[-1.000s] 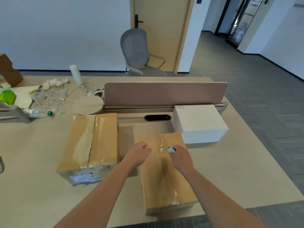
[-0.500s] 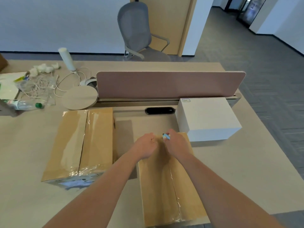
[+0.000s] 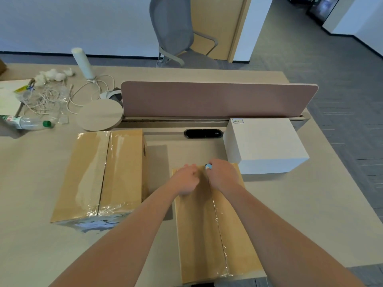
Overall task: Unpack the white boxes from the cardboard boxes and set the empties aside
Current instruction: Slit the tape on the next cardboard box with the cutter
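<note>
Tan cardboard box (image 3: 196, 235) lengthwise at the near edge of the desk (image 3: 321, 204), flaps closed under clear tape along the middle seam. Both hands at its far end, close together, one on either side of that seam. Clenched left hand (image 3: 184, 180), knuckles down on the box top, nothing visible inside the fist. Fingers of the right hand (image 3: 222, 177) curled round a small blue-tipped tool (image 3: 208, 166) (possibly a little cutter, too small to say), its tip poking out above the hand at the box's far edge, beside the seam.

To the left, second cardboard box (image 3: 99, 172), apart from the first with a strip of desk between, also taped shut, a printed label on its near face. Beyond and to the right, closed white box (image 3: 267, 141), its near left corner just beside the far right corner of the box under the hands, a small handwritten label at its far left corner. Behind it, pinkish divider panel (image 3: 207, 99) upright across the desk. Black oval cable port (image 3: 203, 133) set in the desk just left of the white box.

Farther left: round wooden disc (image 3: 99, 114); plastic bottle (image 3: 27, 122) with a green cap, on its side; tangle of pale cables (image 3: 47, 96); upright white cylinder (image 3: 83, 63). Grey office chair (image 3: 176, 32) past the desk.
</note>
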Motion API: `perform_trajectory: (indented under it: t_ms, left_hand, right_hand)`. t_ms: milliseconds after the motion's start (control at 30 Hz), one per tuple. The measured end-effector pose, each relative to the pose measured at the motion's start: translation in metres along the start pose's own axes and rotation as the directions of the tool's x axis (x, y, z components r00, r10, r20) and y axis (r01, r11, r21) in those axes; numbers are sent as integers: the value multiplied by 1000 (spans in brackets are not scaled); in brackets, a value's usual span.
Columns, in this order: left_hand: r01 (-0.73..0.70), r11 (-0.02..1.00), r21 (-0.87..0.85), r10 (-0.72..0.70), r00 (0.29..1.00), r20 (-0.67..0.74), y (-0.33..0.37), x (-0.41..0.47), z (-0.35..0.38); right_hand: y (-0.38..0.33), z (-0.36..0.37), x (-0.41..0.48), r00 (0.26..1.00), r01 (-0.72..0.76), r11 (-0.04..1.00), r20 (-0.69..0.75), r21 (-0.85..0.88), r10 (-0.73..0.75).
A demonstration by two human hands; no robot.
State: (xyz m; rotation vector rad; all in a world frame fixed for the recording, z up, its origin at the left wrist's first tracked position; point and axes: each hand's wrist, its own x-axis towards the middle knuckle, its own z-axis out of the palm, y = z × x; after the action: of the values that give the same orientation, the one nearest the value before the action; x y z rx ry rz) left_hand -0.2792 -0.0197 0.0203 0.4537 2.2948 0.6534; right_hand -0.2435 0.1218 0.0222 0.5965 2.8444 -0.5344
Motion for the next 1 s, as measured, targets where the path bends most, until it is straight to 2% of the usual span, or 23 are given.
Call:
perform_trajectory:
  t_ms: [233, 400, 733, 833, 1000]
  left_hand:
    - [-1, 999, -53, 1, 1000, 5, -1, -6, -1]
    - [-39, 997, -64, 38, 999, -16, 0, -7, 0]
    - [-70, 997, -40, 69, 997, -21, 0, -6, 3]
    - [-48, 998, -50, 44, 997, -68, 0, -9, 2]
    - [-87, 996, -37, 82, 990, -114, 3, -24, 8]
  right_hand:
    - [-12, -8, 1, 998, 37, 987, 51, -155, -29]
    - [-14, -10, -4, 997, 53, 984, 62, -172, -43]
    - [4, -3, -39, 989, 66, 989, 141, -133, -47]
    - [11, 0, -52, 986, 51, 993, 164, -111, -32]
    - [19, 2, -62, 987, 19, 999, 158, -42, -12]
